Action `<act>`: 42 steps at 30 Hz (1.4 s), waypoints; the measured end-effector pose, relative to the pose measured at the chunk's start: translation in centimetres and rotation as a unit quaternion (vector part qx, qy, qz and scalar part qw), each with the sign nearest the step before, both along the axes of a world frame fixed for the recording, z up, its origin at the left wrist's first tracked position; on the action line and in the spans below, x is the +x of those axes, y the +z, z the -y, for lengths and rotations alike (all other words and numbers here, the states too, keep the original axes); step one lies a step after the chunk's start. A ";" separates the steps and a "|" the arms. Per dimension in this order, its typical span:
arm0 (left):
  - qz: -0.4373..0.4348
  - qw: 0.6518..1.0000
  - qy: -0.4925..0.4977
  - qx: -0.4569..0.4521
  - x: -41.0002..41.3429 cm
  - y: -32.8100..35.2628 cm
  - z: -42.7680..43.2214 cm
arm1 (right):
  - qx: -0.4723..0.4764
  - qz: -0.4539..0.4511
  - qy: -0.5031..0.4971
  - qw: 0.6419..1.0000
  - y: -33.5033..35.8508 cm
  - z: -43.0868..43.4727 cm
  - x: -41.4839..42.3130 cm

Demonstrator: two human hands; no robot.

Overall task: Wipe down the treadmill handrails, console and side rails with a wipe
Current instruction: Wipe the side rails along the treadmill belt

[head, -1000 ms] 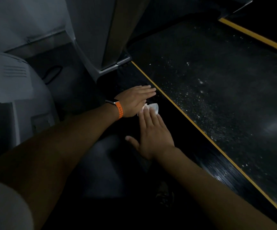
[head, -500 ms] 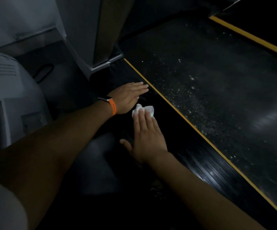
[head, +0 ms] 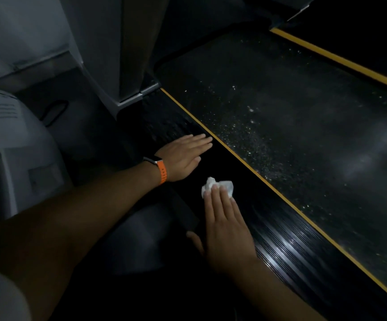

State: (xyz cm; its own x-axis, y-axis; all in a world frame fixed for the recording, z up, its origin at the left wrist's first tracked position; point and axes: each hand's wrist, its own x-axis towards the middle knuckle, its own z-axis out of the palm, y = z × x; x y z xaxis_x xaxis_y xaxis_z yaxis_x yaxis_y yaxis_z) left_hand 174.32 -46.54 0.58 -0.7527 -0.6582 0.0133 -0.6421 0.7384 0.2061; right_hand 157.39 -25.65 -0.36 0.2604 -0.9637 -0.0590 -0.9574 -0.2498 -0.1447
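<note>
White wipe (head: 218, 187), plain, no print. Black side rail (head: 287, 242), ribbed with fine lengthwise grooves, pale sheen on the nearer ones. Thin yellow stripe (head: 257, 172) along its inner edge; second stripe (head: 340, 59), same yellow, on the far side of the belt. Black belt (head: 269, 117), speckled with small white flecks, thickest beside the nearer stripe. Orange watch strap (head: 163, 174) with small holes. Grey post (head: 109, 54) with a darker, brownish face. Pale grey housing (head: 14, 135) at left, faint dark lines near its top. Black cord (head: 56, 110) on dark grey floor (head: 83, 135).
</note>
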 end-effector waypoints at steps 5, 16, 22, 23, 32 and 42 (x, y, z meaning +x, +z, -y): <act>0.002 1.000 0.024 0.019 -0.3 0.5 -0.2 | 0.071 -0.050 0.026 0.996 2.2 5.2 3.2; -0.020 0.999 0.020 0.019 -0.1 0.2 0.1 | -0.026 -0.013 0.006 1.000 -0.5 -4.0 -2.8; -0.021 0.999 0.026 0.017 -0.2 0.3 -0.1 | -0.001 -0.040 0.006 0.999 -0.1 2.5 1.8; -0.022 0.999 0.027 0.019 -0.2 0.3 -0.1 | 0.002 -0.044 0.009 0.999 -0.2 2.8 1.9; -0.053 0.998 0.016 0.014 0.0 -0.3 0.3 | -0.032 0.007 -0.021 0.999 -0.7 -2.8 -1.7; -0.053 0.998 0.022 0.020 -0.1 -0.1 0.2 | -0.007 -0.023 -0.011 1.000 0.1 3.7 2.1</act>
State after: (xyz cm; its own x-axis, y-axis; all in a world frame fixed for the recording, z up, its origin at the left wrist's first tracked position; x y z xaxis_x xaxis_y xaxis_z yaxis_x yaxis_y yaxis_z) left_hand 174.26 -46.77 0.43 -0.7188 -0.6921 0.0654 -0.6466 0.7001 0.3030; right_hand 159.54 -29.33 -0.22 0.2373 -0.9698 -0.0561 -0.9681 -0.2313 -0.0965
